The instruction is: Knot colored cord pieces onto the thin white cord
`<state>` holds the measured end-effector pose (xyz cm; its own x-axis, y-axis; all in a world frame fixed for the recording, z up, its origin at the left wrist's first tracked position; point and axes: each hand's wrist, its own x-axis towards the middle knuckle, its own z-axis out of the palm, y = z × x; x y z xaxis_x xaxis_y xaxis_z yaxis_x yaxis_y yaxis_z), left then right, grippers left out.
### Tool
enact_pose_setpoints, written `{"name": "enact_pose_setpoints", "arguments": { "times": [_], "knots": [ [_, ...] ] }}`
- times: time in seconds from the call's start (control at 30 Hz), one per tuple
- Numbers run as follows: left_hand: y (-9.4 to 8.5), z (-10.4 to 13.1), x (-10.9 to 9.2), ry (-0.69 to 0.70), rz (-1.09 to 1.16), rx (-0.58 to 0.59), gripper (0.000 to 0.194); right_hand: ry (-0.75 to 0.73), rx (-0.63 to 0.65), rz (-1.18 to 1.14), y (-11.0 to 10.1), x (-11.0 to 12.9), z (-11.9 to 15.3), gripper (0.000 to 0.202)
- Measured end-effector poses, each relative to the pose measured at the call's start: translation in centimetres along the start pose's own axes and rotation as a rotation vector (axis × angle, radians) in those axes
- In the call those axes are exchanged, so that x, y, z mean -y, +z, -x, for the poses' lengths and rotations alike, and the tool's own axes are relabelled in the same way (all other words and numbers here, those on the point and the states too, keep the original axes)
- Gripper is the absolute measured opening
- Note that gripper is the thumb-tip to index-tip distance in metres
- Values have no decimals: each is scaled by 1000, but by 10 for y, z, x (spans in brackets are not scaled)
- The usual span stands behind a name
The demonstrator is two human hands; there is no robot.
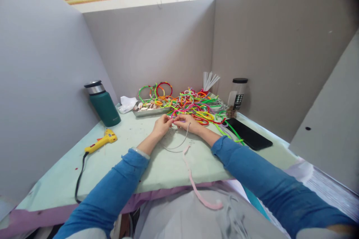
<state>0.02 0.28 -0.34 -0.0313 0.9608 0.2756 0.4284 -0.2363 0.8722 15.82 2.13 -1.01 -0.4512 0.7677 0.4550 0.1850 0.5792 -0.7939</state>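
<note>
Pinching pink strand [172, 116] with fingers [169, 120] of left hand [162, 125] and right hand [187, 122], near tray [151, 112] of pale pieces [145, 105].

Our pale green bench [134, 168] carries a metal tray [153, 112]. Just left of the tray we have a crumpled white tissue [128, 104], then a green bottle [105, 107]; left of it and nearer us lies a yellow glue gun [101, 141]. Right of it we see heaped coloured cords [193, 101], a clear jar [238, 96] and a flat black slab [249, 134].
</note>
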Motion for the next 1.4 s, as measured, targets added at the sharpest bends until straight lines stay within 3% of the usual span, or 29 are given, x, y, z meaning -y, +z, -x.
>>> {"name": "enact_pose_setpoints", "arguments": {
  "times": [0.27,1.4],
  "knots": [
    [-2,-1,5,114,-86,32,15,-7,-4,25,1,-7,-2,21],
    [-4,-1,4,155,-175,27,15,28,25,-36,3,-8,-1,24]
  ]
}}
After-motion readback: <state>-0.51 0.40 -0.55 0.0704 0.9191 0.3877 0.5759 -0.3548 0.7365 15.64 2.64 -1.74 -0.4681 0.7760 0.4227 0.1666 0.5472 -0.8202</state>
